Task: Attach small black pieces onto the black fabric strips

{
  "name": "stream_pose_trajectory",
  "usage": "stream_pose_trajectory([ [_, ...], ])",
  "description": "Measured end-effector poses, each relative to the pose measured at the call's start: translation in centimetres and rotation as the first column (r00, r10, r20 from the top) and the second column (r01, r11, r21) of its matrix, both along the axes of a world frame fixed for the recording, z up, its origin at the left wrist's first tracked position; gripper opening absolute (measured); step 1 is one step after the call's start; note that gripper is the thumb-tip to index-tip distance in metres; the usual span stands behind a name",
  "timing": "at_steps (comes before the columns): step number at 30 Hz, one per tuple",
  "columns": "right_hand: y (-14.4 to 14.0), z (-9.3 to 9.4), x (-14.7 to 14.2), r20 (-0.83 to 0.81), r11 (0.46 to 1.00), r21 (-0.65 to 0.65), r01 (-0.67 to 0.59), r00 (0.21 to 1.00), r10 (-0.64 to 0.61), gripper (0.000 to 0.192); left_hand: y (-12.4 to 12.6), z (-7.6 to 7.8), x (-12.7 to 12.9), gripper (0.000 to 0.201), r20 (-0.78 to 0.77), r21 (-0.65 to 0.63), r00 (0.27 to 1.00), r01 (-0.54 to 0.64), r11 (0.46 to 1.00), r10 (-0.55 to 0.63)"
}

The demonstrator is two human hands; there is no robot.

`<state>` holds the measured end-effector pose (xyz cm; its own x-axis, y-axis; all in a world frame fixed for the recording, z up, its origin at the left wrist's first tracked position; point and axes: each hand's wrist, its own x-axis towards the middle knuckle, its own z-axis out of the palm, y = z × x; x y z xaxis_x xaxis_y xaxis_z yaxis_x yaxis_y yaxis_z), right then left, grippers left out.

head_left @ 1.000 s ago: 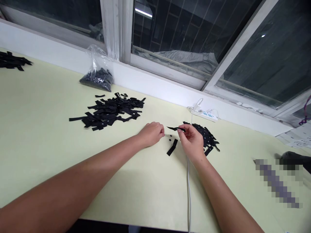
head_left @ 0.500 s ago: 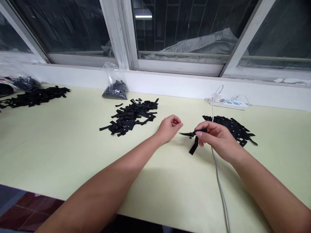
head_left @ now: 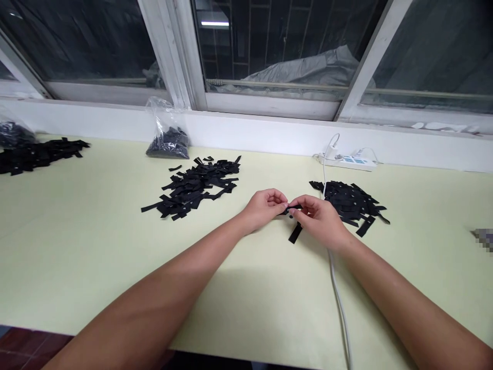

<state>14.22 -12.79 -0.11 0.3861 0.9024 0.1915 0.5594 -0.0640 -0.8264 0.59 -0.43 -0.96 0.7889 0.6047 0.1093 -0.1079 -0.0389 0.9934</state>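
A short black fabric strip (head_left: pixel 283 211) is stretched between my two hands above the table. The left end sits in the pinched fingers of my left hand (head_left: pixel 264 209). My right hand (head_left: pixel 319 218), closed thumb to finger, grips the other end, and the fingers hide much of the strip. A tiny dark round piece (head_left: pixel 290 217) shows just below it. Under my right hand another black strip (head_left: pixel 295 234) slants down; whether it lies on the table or hangs from the fingers, I cannot tell.
Piles of black strips lie left of my hands (head_left: pixel 196 185), right of them (head_left: pixel 352 200) and far left (head_left: pixel 46 154). A clear bag (head_left: pixel 168 139) of dark pieces stands by the wall. A white cable (head_left: pixel 339 303) runs from the power strip (head_left: pixel 354 163) under my right arm.
My hands have come together, and my left hand now pinches the strip that only my right hand held before. The view has shifted slightly to the right.
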Motion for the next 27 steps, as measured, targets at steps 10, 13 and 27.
stream_pose_trajectory([
  [10, 0.11, 0.50, -0.18, 0.031, 0.997, 0.004, 0.073, 0.997, -0.073, 0.021, -0.01, 0.18, 0.08, 0.021, -0.012, -0.170, 1.000, 0.019, 0.985, -0.022],
  [13, 0.16, 0.61, -0.25, 0.026, 0.997, -0.005, 0.073, 0.997, -0.073, 0.020, 0.02, 0.30, 0.01, 0.023, -0.031, -0.185, 0.999, 0.021, 0.983, -0.027],
  [27, 0.43, 0.84, -0.26, -0.047, 0.998, -0.034, 0.052, 0.997, -0.053, 0.017, 0.07, 0.73, -0.30, 0.033, -0.049, -0.209, 0.998, 0.025, 0.978, -0.036],
])
